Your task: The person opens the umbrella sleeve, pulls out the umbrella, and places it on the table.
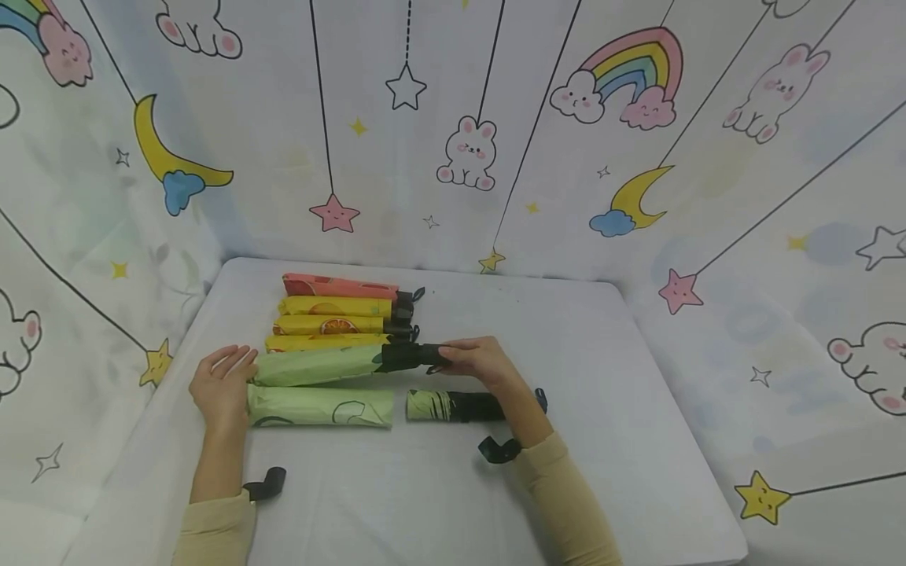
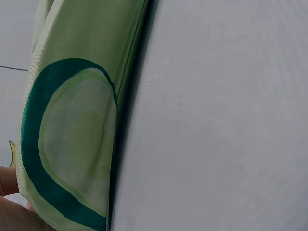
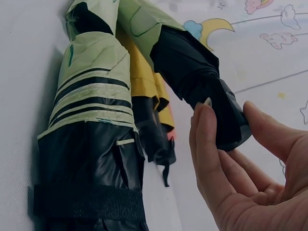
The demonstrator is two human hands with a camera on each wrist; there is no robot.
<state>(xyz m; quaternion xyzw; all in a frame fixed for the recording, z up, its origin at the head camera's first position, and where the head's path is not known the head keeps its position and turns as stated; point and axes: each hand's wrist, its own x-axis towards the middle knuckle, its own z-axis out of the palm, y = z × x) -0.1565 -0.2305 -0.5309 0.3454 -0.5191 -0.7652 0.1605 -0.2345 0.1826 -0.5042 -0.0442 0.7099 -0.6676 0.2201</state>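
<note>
A light green folded umbrella [image 1: 318,366] with a black handle end spans both hands in the head view, its right end raised. My right hand [image 1: 476,358] pinches the black handle [image 3: 224,115] between thumb and fingers. At the opposite end, my left hand [image 1: 222,385] holds the green fabric, its thumb mostly hidden. Just in front lies another green piece [image 1: 322,407] with a fruit outline. Beside it, past a small gap, is a striped green and black umbrella end [image 3: 91,144], partly behind my right wrist. Green fabric with a dark ring [image 2: 72,144] fills the left wrist view.
Behind the held umbrella, several folded umbrellas lie in a row: a red one [image 1: 340,285] farthest back, then yellow ones [image 1: 333,306] with orange prints. All have black ends pointing right. The white table [image 1: 566,354] meets patterned cloth walls [image 1: 396,165] at its back and sides.
</note>
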